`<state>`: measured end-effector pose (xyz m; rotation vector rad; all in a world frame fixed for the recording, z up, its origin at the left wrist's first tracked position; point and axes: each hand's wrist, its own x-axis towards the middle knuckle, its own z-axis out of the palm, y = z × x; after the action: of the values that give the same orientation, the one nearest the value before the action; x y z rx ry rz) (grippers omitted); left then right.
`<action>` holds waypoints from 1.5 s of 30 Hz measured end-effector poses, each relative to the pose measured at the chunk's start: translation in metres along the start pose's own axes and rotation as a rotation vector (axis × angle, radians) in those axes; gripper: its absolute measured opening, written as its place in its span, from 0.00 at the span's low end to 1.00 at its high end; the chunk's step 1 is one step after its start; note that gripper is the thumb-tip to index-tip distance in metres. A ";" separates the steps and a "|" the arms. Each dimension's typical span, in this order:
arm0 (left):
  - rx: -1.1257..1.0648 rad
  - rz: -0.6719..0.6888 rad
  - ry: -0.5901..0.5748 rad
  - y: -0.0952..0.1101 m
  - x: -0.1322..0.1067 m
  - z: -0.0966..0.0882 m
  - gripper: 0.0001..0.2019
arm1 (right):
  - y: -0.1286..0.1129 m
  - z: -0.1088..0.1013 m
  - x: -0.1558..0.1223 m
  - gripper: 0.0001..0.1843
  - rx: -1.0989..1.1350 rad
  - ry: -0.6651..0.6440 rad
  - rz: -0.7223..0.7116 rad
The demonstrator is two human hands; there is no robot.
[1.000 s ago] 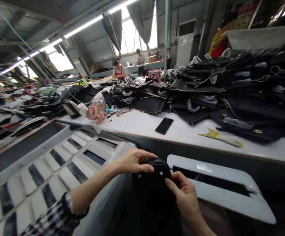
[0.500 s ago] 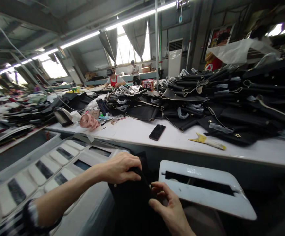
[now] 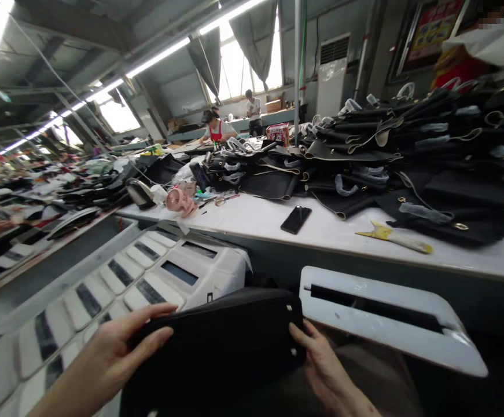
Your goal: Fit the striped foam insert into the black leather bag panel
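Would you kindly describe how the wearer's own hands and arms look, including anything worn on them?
The bare left hand and bare right hand show no gloves or rings; no sleeve or watch is in view.

The black piece [image 3: 225, 341], pale-studded, is held crosswise.

The left grip [image 3: 115, 350], its bare wrist [image 3: 63, 397] at the lower left, stretches its thumb beneath extended fingers, while the right grip [image 3: 323, 353], well apart on a bare forearm [image 3: 356, 401] slanting from the lower right, closes its thumb toward partly hidden fingers.
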<state>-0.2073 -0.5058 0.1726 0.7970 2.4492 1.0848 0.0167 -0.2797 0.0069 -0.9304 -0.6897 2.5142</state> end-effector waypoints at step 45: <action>-0.442 -0.067 0.289 -0.019 0.021 0.184 0.22 | -0.025 0.067 0.029 0.22 -1.047 0.275 -0.613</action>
<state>-0.1358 -0.3999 0.0373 0.4387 2.2931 1.7318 -0.0448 -0.2666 0.0505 -1.0848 -1.9008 1.3679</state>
